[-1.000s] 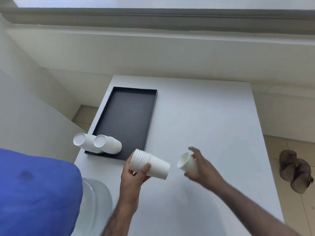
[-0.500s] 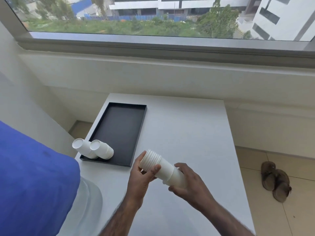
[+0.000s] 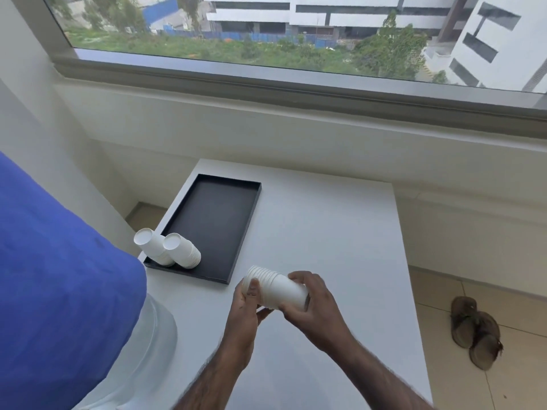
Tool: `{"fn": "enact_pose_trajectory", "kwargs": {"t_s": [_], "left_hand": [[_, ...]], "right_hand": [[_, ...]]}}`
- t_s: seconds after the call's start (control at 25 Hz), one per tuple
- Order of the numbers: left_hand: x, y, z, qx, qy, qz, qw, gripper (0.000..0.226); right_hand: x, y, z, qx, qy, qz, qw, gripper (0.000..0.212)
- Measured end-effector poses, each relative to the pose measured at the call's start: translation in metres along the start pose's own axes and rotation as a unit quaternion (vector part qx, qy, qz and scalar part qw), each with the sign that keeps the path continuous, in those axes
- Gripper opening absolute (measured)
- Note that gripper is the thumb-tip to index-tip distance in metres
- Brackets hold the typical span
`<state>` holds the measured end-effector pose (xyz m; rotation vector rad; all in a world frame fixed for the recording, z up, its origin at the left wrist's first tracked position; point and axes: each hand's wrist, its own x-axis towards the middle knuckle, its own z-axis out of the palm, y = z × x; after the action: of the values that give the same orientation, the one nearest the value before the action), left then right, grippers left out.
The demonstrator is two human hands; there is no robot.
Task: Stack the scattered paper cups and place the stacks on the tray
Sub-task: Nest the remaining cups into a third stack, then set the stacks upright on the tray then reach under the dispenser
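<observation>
A stack of white paper cups (image 3: 276,289) lies sideways above the white table (image 3: 325,232), held between both hands. My left hand (image 3: 247,303) grips its rim end, thumb over the rims. My right hand (image 3: 313,303) wraps around the base end. A black rectangular tray (image 3: 219,220) sits on the table's left side. Two other stacks of white cups (image 3: 170,247) stand upside down and leaning in the tray's near left corner, side by side and touching.
A blue cloth-covered shape (image 3: 59,291) fills the lower left, with a clear water-bottle top (image 3: 148,335) beside it. A pair of brown sandals (image 3: 473,329) lies on the tiled floor at right. A window ledge (image 3: 296,93) runs behind the table.
My right hand brought a single cup to the stack's base and pushed it on; both hands now hold one shorter, fully nested stack. The view tilted upward toward the window.
</observation>
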<state>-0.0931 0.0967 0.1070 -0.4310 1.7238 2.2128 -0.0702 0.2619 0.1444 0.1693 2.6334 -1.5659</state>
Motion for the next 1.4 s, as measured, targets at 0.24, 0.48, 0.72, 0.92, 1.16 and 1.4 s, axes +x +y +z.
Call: {"fn": "enact_pose_trajectory", "kwargs": {"t_s": [0.24,0.48,0.72,0.92,1.16,1.4], "left_hand": [[0.039,0.006,-0.027,-0.088,0.161,-0.017,0.983,0.035],[0.105,0.011,-0.06,-0.232,0.186,-0.131,0.946,0.037],[0.163,0.01,-0.091,-0.284,0.174,-0.178,0.926,0.058],[0.192,0.004,-0.104,-0.266,0.205,-0.202,0.92,0.063],[0.205,0.002,-0.109,-0.193,0.218,-0.203,0.935,0.053],[0.196,0.001,-0.108,-0.095,0.256,-0.185,0.944,0.047]], "right_hand": [[0.043,-0.02,0.046,-0.052,-0.048,-0.04,0.997,0.049],[0.122,-0.046,0.102,-0.185,-0.105,-0.107,0.971,0.053],[0.203,-0.06,0.141,-0.286,-0.152,-0.12,0.938,0.043],[0.241,-0.053,0.168,-0.318,-0.198,-0.135,0.917,0.045],[0.247,-0.038,0.182,-0.328,-0.226,-0.131,0.908,0.05],[0.237,-0.027,0.176,-0.281,-0.219,-0.115,0.927,0.067]]}}
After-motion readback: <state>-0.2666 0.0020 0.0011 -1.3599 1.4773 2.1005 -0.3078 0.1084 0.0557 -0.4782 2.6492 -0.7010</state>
